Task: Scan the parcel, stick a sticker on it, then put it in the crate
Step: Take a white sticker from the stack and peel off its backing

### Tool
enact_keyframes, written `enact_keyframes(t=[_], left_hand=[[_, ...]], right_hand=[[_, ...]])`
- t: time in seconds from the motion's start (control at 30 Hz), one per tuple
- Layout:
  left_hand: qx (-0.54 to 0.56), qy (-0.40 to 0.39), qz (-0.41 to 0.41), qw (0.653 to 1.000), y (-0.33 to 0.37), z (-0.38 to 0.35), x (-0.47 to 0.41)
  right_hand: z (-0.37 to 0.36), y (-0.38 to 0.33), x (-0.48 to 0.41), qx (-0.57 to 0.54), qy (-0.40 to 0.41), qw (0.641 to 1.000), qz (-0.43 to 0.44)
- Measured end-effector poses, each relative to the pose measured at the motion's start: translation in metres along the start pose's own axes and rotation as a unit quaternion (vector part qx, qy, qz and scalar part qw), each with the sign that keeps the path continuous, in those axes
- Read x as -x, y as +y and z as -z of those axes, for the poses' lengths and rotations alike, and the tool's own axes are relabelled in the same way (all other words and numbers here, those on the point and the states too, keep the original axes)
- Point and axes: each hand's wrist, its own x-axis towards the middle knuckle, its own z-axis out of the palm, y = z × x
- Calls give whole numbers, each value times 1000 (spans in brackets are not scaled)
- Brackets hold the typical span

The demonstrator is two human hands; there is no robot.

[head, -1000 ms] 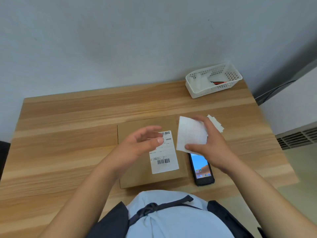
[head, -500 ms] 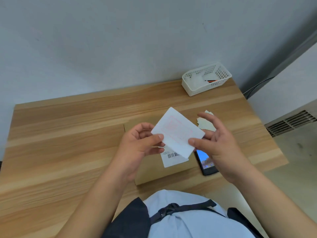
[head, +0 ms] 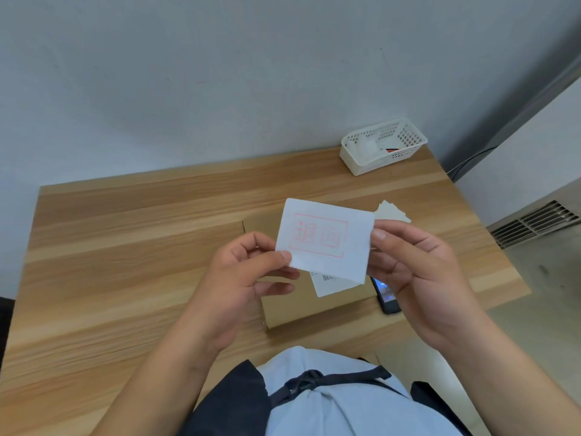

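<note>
A white sticker sheet (head: 327, 239) with a faint red stamp print is held up over the table. My left hand (head: 248, 278) pinches its lower left corner and my right hand (head: 418, 272) grips its right edge. Below it lies the flat brown cardboard parcel (head: 295, 306), its white barcode label (head: 330, 283) mostly hidden by the sheet. A black phone (head: 387, 297) with a lit screen rests to the right of the parcel, partly behind my right hand.
A white perforated crate (head: 382, 149) stands at the table's back right corner with some items inside. A small stack of stickers (head: 391, 212) lies behind my right hand. The wooden table (head: 125, 247) ends at a wall; a vent is on the right.
My right hand brought the sticker sheet in over the parcel. My left hand rose off the label and took hold of it. The sheet has turned level, print facing me.
</note>
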Motion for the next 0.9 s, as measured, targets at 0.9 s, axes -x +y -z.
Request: enact_keyframes(t=[0.9], left_hand=[[23, 51, -38, 998, 7, 23, 25]], right_hand=[[-30, 13, 19, 30, -80, 996, -29]])
